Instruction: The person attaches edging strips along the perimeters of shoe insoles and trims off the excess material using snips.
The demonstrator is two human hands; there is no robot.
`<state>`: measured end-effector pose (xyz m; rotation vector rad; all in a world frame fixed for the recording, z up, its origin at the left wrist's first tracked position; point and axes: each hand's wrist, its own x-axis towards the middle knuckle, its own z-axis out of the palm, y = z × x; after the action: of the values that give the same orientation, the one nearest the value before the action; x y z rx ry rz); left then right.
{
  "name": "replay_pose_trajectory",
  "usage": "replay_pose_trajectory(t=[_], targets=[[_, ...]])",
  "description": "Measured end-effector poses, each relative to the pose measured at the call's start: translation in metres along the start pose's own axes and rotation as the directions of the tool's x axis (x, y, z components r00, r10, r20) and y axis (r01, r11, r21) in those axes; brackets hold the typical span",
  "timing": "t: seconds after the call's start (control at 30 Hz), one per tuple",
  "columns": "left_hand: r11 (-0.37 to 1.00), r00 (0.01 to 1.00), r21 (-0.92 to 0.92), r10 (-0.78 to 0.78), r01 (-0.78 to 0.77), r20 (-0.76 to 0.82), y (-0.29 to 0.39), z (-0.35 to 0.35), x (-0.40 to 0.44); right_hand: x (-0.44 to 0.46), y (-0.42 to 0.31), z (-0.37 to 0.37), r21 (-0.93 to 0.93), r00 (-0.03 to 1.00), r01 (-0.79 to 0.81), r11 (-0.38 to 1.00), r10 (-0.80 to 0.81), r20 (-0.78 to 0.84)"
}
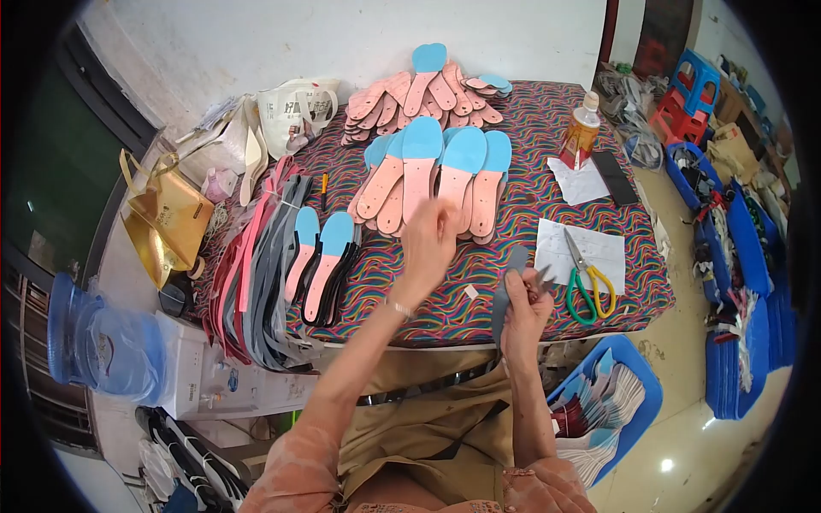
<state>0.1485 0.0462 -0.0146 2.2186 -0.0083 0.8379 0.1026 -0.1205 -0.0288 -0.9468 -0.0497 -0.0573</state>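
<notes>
Well, in the head view I see the left hand [429, 246] mid-frame, over the lower ends of the pink-and-blue insoles [460, 181]; its fingers are curled, and I can't tell whether they pinch one. Right of centre, the right hand [524, 318] pinches a grey strip [499, 309], with a metal tip [544, 275] jutting out. Further right, scissors [584, 266] lie partly on white paper [603, 243] atop the patterned surface [410, 308].

Insoles [464, 152] at centre of table [385, 291], second heap [389, 96] behind, near wall [479, 34]; strips [256, 265] left; scissors [587, 272] partly on paper [552, 248] right, phone [616, 179] and bottle [581, 137] behind; bin [653, 385] below, near right.
</notes>
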Motion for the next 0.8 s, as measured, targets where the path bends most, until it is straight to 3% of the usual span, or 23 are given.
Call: replay_pose_trajectory(t=[0.03, 0.07, 0.1, 0.13, 0.17, 0.23, 0.3, 0.37, 0.47, 0.5, 0.53, 0.57, 0.6, 0.63, 0.7, 0.73, 0.8], targets=[[0.976, 0.993, 0.184, 0.118, -0.112, -0.018, -0.019, 0.009, 0.014, 0.004, 0.002, -0.001, -0.100, 0.999, 0.033, 0.994, -0.029, 0.042], [0.977, 0.993, 0.180, 0.118, -0.113, -0.019, -0.027, 0.015, 0.025, 0.014, 0.007, 0.002, -0.171, 0.998, 0.046, 0.984, -0.040, 0.040], [0.946, 0.996, 0.314, 0.065, -0.081, 0.060, -0.032, 0.022, 0.035, 0.025, 0.011, 0.004, -0.174, 0.998, 0.050, 0.984, -0.043, 0.040], [0.894, 0.991, 0.444, 0.004, -0.063, 0.132, -0.031, 0.025, 0.042, 0.036, 0.016, 0.007, -0.314, 0.994, 0.058, 0.948, -0.027, 0.104], [0.894, 0.991, 0.443, 0.010, -0.068, 0.131, -0.029, 0.030, 0.046, 0.048, 0.022, 0.009, -0.444, 0.986, 0.076, 0.893, -0.002, 0.164], [0.820, 0.955, 0.568, -0.113, -0.066, 0.275, -0.024, 0.035, 0.053, 0.072, 0.050, 0.014, -0.452, 0.980, 0.115, 0.885, -0.028, 0.195], [0.828, 0.949, 0.560, -0.155, -0.028, 0.276, -0.027, 0.034, 0.061, 0.086, 0.069, 0.015, -0.460, 0.974, 0.146, 0.876, -0.046, 0.221], [0.835, 0.941, 0.550, -0.201, 0.018, 0.273, -0.030, 0.032, 0.067, 0.094, 0.079, 0.012, -0.625, 0.974, 0.198, 0.755, -0.081, 0.211], [0.834, 0.956, 0.549, -0.204, 0.057, 0.209, -0.039, 0.025, 0.079, 0.091, 0.079, 0.013, -0.693, 0.978, 0.196, 0.693, -0.082, 0.194], [0.929, 0.871, 0.197, -0.363, 0.312, 0.332, -0.049, 0.014, 0.089, 0.091, 0.081, 0.011, -0.694, 0.979, 0.191, 0.694, -0.082, 0.188], [0.810, 0.748, -0.145, -0.435, 0.568, 0.501, -0.053, 0.001, 0.095, 0.092, 0.086, 0.008, -0.714, 0.979, 0.192, 0.673, -0.081, 0.186], [0.811, 0.746, -0.143, -0.434, 0.568, 0.504, -0.055, -0.010, 0.093, 0.093, 0.088, 0.007, -0.733, 0.979, 0.194, 0.652, -0.080, 0.187], [0.600, 0.752, -0.497, -0.302, 0.628, 0.586, -0.047, -0.027, 0.090, 0.090, 0.084, 0.008, -0.771, 0.975, 0.213, 0.600, -0.082, 0.205], [0.262, 0.783, -0.739, -0.149, 0.621, 0.604, -0.035, -0.040, 0.085, 0.090, 0.085, 0.007, -0.770, 0.975, 0.214, 0.601, -0.080, 0.208], [0.334, 0.836, -0.767, -0.186, 0.548, 0.516, -0.013, -0.054, 0.057, 0.091, 0.086, 0.002, -0.472, 0.987, 0.091, 0.877, -0.018, 0.157], [0.406, 0.880, -0.781, -0.212, 0.474, 0.424, 0.001, -0.061, 0.040, 0.084, 0.077, 0.000, -0.361, 0.987, 0.095, 0.928, -0.042, 0.153], [0.425, 0.868, -0.760, -0.313, 0.491, 0.386, 0.030, -0.069, 0.002, 0.057, 0.034, 0.000, -0.249, 0.985, -0.058, 0.967, 0.096, 0.142]])
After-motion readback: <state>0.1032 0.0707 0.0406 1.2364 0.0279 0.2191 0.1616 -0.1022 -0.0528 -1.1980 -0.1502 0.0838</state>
